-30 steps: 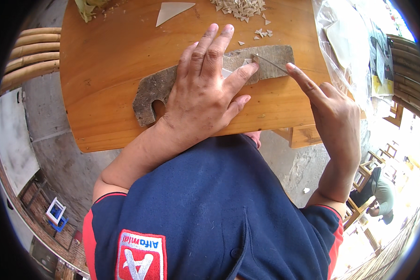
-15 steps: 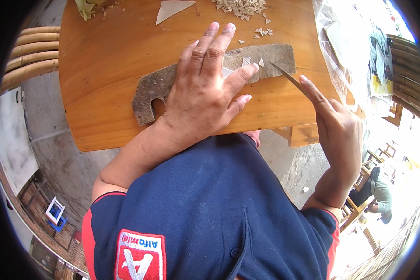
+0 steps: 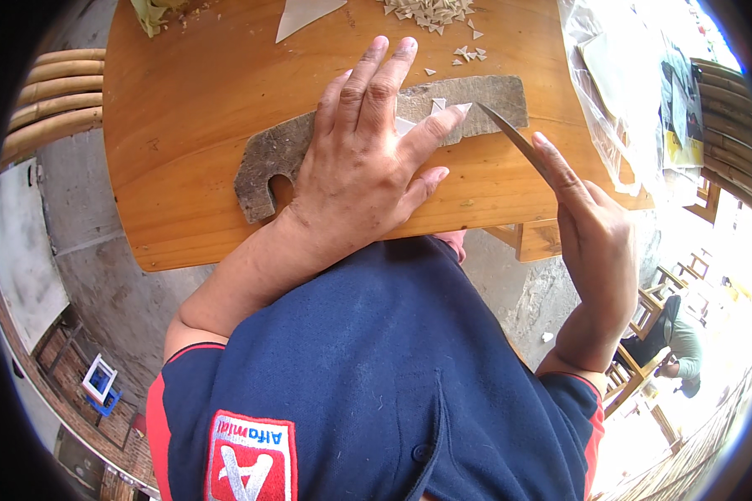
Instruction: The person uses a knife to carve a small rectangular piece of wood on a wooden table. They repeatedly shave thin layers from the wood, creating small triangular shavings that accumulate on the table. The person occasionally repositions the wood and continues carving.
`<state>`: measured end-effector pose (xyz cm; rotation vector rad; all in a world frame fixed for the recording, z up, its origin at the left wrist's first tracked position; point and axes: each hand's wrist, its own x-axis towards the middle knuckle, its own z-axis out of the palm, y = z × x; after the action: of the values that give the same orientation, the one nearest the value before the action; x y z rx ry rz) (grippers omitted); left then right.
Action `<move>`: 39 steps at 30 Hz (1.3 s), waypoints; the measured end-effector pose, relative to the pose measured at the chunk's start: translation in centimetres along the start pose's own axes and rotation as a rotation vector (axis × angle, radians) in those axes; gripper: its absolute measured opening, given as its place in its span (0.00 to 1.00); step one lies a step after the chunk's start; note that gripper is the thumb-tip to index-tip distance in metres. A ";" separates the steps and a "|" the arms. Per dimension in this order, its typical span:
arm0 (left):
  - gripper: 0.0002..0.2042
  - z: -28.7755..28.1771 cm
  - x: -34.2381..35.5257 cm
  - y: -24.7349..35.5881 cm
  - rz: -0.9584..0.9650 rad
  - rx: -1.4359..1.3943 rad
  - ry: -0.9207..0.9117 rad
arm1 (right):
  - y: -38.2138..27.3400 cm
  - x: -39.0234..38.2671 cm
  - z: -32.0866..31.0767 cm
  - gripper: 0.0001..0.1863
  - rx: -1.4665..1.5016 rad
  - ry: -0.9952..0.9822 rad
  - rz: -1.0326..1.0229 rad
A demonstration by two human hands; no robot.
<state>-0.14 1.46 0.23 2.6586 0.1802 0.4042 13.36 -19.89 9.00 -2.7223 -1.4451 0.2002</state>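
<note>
My left hand (image 3: pixel 351 163) lies flat with spread fingers over a worn grey wooden cutting board (image 3: pixel 267 154). Its forefinger tip touches a small off-white triangular piece (image 3: pixel 465 108). Another small pale piece (image 3: pixel 438 105) sits on the board beside that finger, and part of a pale sheet (image 3: pixel 404 126) shows from under the hand. My right hand (image 3: pixel 591 221) is closed around a knife (image 3: pixel 514 134), forefinger stretched along it. The narrow dark blade slants over the board's right part, its tip close to the triangle. The palm hides the knife's handle.
At the table's (image 3: pixel 184 150) far side are a heap of small triangles (image 3: pixel 430 12), several loose ones (image 3: pixel 470 55) and a larger pale triangular sheet (image 3: pixel 305 17). A clear plastic bag (image 3: pixel 597 100) lies along the right edge. Another person (image 3: pixel 681 342) is bent over at far right.
The knife and my right hand have shifted slightly left, bringing the blade tip nearer my left forefinger. That forefinger has moved slightly right onto the small triangle.
</note>
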 end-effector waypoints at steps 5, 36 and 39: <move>0.30 0.0 0.0 0.0 0.009 0.027 -0.024 | 0.6 0.8 0.7 0.37 -0.012 0.010 -0.062; 0.29 -0.2 0.1 0.1 -0.009 -0.022 -0.011 | 3.2 0.2 2.6 0.39 0.196 0.040 -0.055; 0.29 -0.1 0.1 -0.1 -0.042 -0.045 0.027 | 3.0 0.3 2.3 0.37 0.192 0.011 -0.091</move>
<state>-0.08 1.58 0.29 2.6020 0.2323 0.4253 15.72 -21.36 6.39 -2.4970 -1.4613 0.3017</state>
